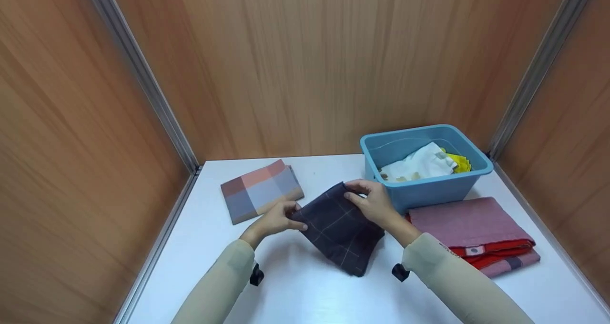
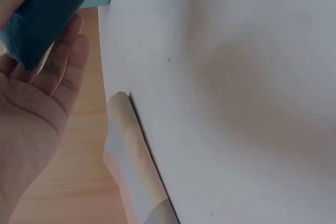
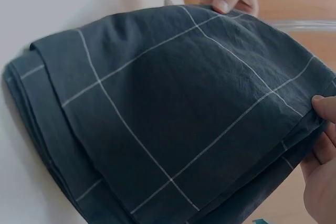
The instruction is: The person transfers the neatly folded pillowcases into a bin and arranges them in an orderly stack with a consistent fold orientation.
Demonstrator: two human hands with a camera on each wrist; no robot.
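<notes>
Near the back-left corner of the white table (image 1: 305,290), a folded cloth in pink and grey blocks (image 1: 260,190) lies flat and squared, apparently set aside as finished, well apart from the hands. Right of it, about the middle of the table, the left hand (image 1: 276,220) pinches the left corner of a dark checked cloth (image 1: 339,227), thumb on top and fingers curled beneath. The right hand (image 1: 374,201) pinches the far corner the same way. Held at two corners, the folded layers stay aligned while the near end of the cloth rests on the table; the right wrist view shows the stacked edges lying even. Just behind the right hand, toward the back-right corner, a blue tub (image 1: 425,189) holds loose white and yellow cloths, within easy reach. Along the right edge lies a folded pink cloth (image 1: 464,221) with a red layer showing at its near side.
</notes>
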